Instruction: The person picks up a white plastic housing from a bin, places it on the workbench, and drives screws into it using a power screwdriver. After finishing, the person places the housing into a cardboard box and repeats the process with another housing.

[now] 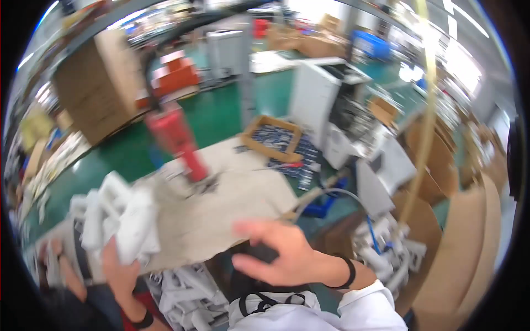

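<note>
My left hand (118, 273) is at a pile of white plastic parts (130, 220) on the left of the workbench. Its fingers stretch up against the pile, thumb apart, and no part is clearly gripped. Over the bench's front edge, my right hand (281, 254) is spread, with thumb and fingers apart. A dark patch shows between them, and nothing is plainly held. A red hand press (179, 138), blurred, stands on the cardboard-covered bench top (243, 193).
At far left a co-worker's hand (55, 248) is near the pile. A shallow box (270, 138) of small dark parts lies at the bench's far right. White parts fill containers below (187, 295) and at right (386, 254). A pale yellow vertical strip (428, 110) hangs at right.
</note>
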Tool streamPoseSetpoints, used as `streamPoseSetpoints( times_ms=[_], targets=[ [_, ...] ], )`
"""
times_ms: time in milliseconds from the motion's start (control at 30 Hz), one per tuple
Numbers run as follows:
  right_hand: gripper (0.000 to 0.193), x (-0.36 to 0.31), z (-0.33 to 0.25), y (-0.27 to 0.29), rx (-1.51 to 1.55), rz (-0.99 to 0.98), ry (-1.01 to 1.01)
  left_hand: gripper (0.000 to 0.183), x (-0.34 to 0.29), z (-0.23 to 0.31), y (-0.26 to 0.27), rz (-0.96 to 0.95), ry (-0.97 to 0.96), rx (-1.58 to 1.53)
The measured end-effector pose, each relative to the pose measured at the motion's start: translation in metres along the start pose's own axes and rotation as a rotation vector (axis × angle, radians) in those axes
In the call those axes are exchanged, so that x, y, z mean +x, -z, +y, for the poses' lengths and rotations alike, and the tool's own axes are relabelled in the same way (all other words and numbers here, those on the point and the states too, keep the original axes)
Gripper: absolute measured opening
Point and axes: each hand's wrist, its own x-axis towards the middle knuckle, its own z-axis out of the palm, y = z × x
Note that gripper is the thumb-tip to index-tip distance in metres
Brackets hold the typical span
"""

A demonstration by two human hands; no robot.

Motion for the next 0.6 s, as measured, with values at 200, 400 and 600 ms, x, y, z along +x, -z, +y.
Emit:
streamPoseSetpoints(
  times_ms=[200,400,600],
  targets=[
    [0.086,0.162,0.075,-0.107,0.271,0.468,-0.006,0.069,-0.007,0.037,0.01,0.066,0.07,0.004],
    [0.044,0.188,0.088,-0.108,0.199,0.333,-0.23,0.07,-0.029,0.038,0.003,0.114,0.07,0.036],
    [0.022,0.148,0.073,-0.056,0.55,0.534,-0.163,0.07,-0.038,0.085,-0.056,0.01,-0.083,-0.081]
  ],
)
